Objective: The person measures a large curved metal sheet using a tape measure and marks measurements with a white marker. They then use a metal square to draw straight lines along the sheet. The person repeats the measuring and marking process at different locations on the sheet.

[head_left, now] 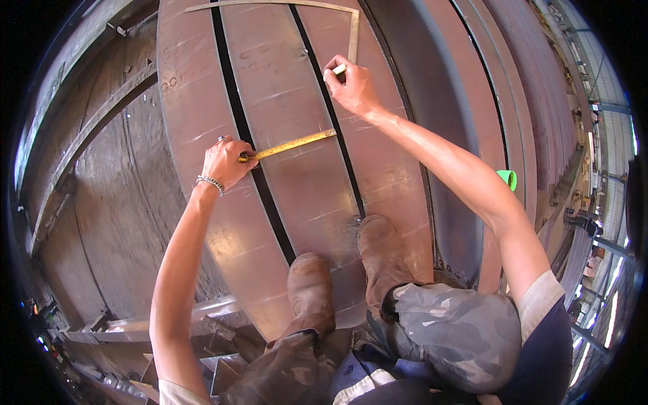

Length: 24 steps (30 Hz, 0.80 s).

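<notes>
Tape (297, 144), thin, flat and yellow, lies across the middle strip (283, 101) of metal, running from the left hand (228, 162) to about the edge of the right gap (348, 167). From my distant seat I judge it light and springy: steady while the metal backs it, but liable to twist or buckle if pushed from one end. Its edges may be sharp, so I favour a pinch on the flat faces. The best hold seems to be the end where the left fingers are closed around it, leaving the rest bare; I cannot tell whether a case is tucked in that palm.

The right hand (354, 91) pinches a pale stick (339, 69), likely chalk, its fingers narrow; I cannot tell whether they touch the metal. I take the stick as light, dry and brittle, best gripped near the tip with little squeeze. The strip looks hard, fairly smooth and far too heavy to shift by hand, so the tape could skid on it unless pressed down. Farther up, the square (354, 34) looks slim and stiff, easiest to lift near its corner.
</notes>
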{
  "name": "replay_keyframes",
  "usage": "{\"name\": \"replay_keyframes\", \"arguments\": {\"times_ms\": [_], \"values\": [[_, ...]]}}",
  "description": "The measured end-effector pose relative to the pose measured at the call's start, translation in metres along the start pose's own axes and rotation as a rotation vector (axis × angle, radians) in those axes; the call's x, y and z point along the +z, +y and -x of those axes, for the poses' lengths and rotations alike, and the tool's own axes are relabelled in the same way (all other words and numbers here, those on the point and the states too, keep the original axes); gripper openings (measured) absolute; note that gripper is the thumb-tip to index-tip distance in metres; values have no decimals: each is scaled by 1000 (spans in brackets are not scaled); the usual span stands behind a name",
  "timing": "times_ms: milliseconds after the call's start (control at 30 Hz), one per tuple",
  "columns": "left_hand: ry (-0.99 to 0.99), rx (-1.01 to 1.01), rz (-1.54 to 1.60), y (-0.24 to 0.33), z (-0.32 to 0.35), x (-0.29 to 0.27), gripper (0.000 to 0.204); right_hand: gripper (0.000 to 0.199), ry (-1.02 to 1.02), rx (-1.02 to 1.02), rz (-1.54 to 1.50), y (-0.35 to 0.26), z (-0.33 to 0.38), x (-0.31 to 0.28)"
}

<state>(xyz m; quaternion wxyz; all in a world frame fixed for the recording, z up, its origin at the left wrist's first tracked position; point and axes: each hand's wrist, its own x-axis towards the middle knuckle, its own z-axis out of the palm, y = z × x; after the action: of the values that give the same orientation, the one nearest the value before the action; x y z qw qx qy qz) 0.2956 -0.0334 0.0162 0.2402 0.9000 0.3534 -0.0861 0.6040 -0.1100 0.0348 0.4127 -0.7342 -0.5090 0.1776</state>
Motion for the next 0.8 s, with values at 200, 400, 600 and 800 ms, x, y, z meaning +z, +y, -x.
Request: {"name": "replay_keyframes", "arguments": {"times_ms": [200, 400, 600, 800], "values": [[47, 22, 13, -3, 1, 1, 21, 15, 45, 54, 48, 12, -1, -36], [10, 13, 20, 19, 6, 1, 21, 17, 119, 49, -16, 25, -2, -67], [-4, 95, 28, 60, 24, 30, 22, 17, 169, 98, -24, 35, 3, -91], [35, 284, 64, 78, 50, 57, 18, 17, 178, 110, -72, 35, 6, -104]]}}
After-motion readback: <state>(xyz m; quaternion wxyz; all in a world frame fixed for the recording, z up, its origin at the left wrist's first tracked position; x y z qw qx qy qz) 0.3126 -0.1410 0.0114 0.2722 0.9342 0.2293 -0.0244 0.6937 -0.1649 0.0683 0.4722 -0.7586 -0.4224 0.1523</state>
